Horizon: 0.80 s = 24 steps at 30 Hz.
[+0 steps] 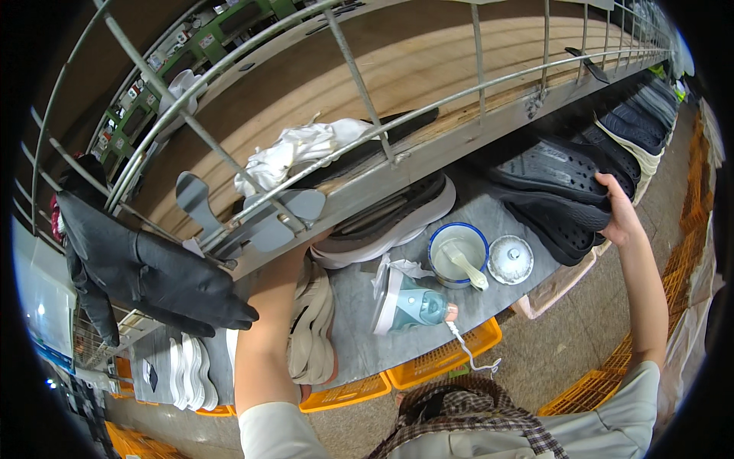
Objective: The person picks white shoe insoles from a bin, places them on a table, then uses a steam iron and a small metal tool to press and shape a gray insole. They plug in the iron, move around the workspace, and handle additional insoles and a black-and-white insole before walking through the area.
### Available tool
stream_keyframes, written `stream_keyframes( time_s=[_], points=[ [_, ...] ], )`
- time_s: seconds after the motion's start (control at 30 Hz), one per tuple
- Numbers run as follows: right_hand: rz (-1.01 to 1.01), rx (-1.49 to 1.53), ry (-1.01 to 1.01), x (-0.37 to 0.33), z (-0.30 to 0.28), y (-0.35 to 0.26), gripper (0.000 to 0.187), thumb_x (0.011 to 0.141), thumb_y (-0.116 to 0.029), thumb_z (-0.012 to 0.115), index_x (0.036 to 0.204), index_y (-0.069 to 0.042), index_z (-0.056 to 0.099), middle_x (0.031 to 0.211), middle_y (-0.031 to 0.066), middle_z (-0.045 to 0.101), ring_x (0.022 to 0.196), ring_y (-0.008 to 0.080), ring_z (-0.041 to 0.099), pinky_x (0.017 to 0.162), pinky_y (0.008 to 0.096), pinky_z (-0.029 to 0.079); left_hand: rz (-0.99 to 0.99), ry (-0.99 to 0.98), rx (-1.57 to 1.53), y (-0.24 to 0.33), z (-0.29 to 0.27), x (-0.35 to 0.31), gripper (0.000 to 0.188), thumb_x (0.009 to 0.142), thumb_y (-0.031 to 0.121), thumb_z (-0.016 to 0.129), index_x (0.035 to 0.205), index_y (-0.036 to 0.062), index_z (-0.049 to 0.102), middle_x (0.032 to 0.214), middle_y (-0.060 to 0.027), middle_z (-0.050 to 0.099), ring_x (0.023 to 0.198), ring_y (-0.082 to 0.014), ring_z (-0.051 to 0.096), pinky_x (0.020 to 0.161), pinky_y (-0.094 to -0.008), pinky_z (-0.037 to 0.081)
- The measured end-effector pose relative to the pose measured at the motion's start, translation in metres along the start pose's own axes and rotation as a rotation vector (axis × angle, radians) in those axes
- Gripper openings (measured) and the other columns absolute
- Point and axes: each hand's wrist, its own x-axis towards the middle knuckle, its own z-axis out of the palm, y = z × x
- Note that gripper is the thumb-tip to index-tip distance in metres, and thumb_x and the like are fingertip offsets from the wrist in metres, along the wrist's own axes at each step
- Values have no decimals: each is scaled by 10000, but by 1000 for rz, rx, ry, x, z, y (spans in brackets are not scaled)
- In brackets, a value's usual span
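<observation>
At the right, my right hand (621,210) is closed round the end of a black shoe sole (547,172) with small holes. It sits against more black soles (547,216) stacked on the grey table (367,329). My left arm (267,321) reaches up under the shelf; its hand is mostly hidden by the shelf edge, close to dark soles with thick white rims (405,237). Between my arms stand a blue-rimmed pot with a brush (462,260) in it, a round whitish lid (511,258) and a teal hand-held steamer or iron (417,307) with a white cord.
Beige soles (312,329) and white soles (191,375) lie on the left. A wire-railed wooden shelf (428,69) overhangs the table, with a white cloth (306,149) on it. Black gloves (145,264) hang from the wire. Orange baskets (447,356) sit below the table edge.
</observation>
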Motion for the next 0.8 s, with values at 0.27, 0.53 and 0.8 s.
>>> stream_keyframes(
  time_s=[0.27,0.53,0.8],
  points=[
    [43,-98,-289,66,105,15,325,855,-291,537,1023,-17,586,960,118,655,847,222,642,762,348,533,-134,185,-957,53,-71,-142,170,899,164,575,1000,29,557,876,-40,589,773,-121,562,704,-263,434],
    [-553,-843,-220,160,216,75,379,865,-304,480,1154,-73,561,1219,143,541,1131,317,475,960,393,354,-360,215,-1241,146,-113,-267,199,860,109,629,1007,-18,582,907,-43,605,836,-119,589,798,-257,458],
    [-1050,-936,-238,263,234,121,359,868,-252,456,1130,-29,559,1187,201,542,1112,349,476,933,397,372,-577,214,-1370,171,-98,-334,130,878,78,595,996,29,573,879,-34,635,810,-103,604,766,-248,483]
  ],
)
